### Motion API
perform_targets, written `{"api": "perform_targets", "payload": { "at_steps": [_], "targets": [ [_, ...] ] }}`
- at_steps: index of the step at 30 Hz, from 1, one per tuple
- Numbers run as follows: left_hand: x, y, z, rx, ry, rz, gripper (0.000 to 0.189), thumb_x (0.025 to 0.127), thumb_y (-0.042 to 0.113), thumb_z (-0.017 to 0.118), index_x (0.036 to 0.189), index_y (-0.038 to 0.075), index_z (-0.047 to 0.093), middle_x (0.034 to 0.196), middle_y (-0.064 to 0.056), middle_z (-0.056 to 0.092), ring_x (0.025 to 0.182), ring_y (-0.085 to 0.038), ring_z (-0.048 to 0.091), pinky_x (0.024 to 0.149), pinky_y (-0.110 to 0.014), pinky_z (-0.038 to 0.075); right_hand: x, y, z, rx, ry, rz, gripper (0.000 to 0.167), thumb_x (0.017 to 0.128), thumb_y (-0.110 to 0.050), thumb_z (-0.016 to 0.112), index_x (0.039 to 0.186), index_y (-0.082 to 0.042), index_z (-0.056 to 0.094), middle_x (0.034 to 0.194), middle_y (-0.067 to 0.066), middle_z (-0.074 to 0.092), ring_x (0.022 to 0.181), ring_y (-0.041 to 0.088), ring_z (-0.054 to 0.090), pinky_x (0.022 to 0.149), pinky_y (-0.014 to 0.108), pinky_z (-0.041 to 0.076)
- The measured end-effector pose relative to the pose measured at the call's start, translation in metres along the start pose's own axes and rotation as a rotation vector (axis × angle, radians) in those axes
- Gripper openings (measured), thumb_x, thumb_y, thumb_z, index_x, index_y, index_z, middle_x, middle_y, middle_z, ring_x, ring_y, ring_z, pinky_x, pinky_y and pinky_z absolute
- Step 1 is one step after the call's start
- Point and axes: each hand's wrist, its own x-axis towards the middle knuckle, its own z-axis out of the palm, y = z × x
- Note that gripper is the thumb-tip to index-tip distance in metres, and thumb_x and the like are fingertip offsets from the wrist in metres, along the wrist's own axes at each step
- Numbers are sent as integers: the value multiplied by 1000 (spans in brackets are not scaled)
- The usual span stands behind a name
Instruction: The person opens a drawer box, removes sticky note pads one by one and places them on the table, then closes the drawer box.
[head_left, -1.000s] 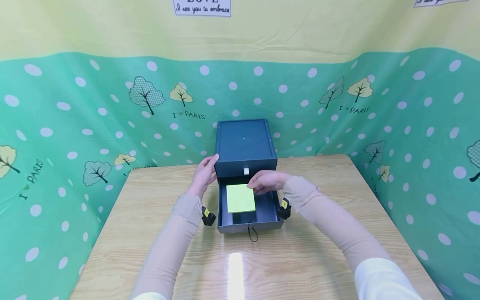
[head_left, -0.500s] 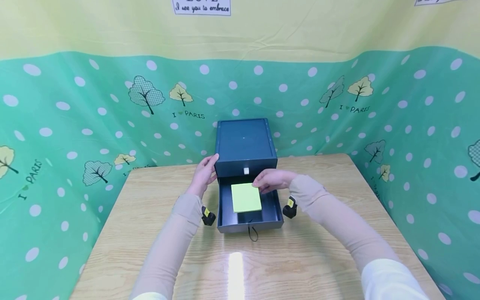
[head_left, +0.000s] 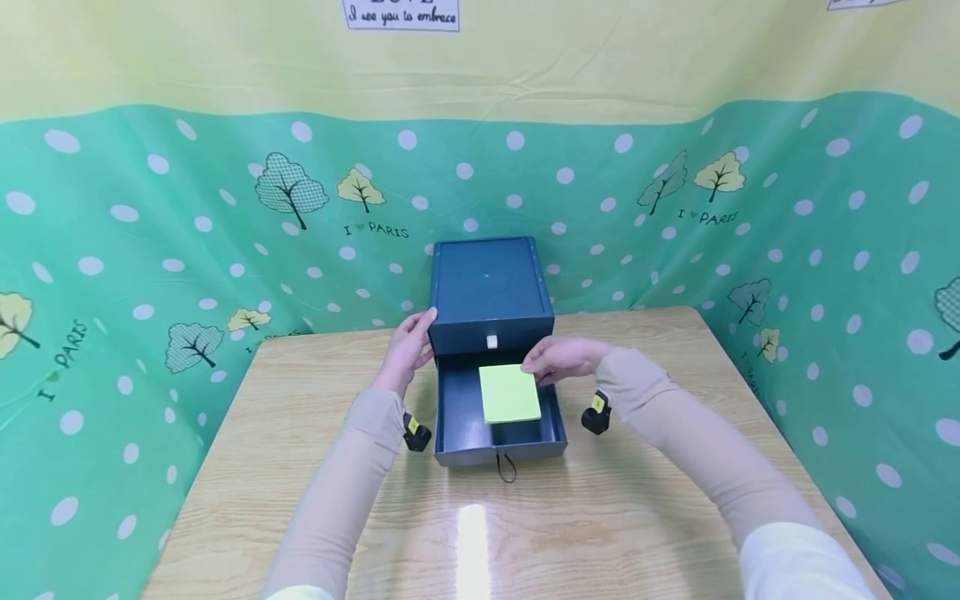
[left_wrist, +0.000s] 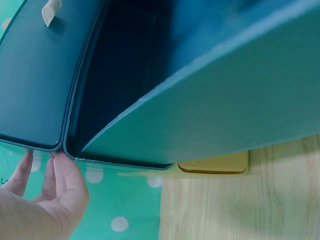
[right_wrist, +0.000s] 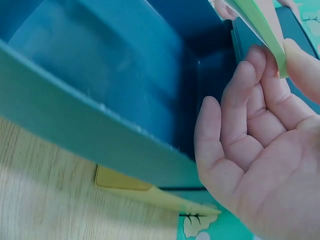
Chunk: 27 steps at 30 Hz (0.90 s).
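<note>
A dark blue drawer cabinet (head_left: 487, 279) stands on the table, its lower drawer (head_left: 461, 408) pulled out. Between thumb and fingers, my right hand (head_left: 566, 357) pinches a corner of a yellow-green sticky note pad (head_left: 510, 394) over the right part of that drawer. The right wrist view shows the edge of the pad (right_wrist: 260, 30) between thumb and fingertips, the other fingers (right_wrist: 232, 105) loosely bent. My left hand (head_left: 407, 346) touches the cabinet's left side near the front corner; in the left wrist view its extended fingers (left_wrist: 65, 172) rest against the cabinet wall.
The upper drawer has a white knob (head_left: 491, 342) and is closed. A black cord loop (head_left: 510, 471) hangs from the lower drawer's front. A yellow, round-cornered piece (left_wrist: 215, 164) shows beneath the drawer. A patterned green cloth (head_left: 337, 275) hangs behind the wooden table (head_left: 315, 417).
My right hand has moved to the right with the sticky note pad, from mid-drawer toward the drawer's right side. The left hand and the cabinet have stayed in place.
</note>
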Motion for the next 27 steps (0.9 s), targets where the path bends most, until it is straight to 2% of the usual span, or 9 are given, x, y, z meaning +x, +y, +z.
{"api": "perform_targets", "payload": {
  "at_steps": [3,8,17,24,27],
  "targets": [
    [0,1,0,-1,3,-5,54,93,43,55,137,13,46,124,-6,52,115,-24,51,100,-40,42,-5,2,-4,1,6,0,11,97,-9,51,93,-6,61,88,-2,61,85,13,57,102,43,43],
    [0,1,0,-9,-3,-6,54,94,42,55,138,12,45,129,-9,49,119,-27,49,102,-42,40,-12,8,-11,14,9,-8,9,96,-9,51,99,-3,57,89,-2,58,85,13,54,103,43,41],
    [-1,1,-2,-8,-6,1,55,94,41,56,139,12,45,139,-10,45,124,-29,46,102,-42,40,-18,19,-20,40,-21,-28,15,97,-8,49,88,-12,61,87,-5,63,86,10,59,102,43,42],
    [-4,2,-2,15,-11,5,55,94,42,55,139,13,44,143,-8,43,126,-28,45,103,-42,40,-26,33,-30,60,-45,-35,18,98,-9,47,88,-13,61,88,-5,63,89,10,59,104,44,39],
    [-3,2,0,5,-10,7,55,94,42,55,138,12,45,141,-8,45,124,-27,47,102,-41,40,-33,39,-35,61,-42,-37,19,98,-8,47,89,-12,63,89,-5,67,89,10,62,102,42,42]
  ]
}}
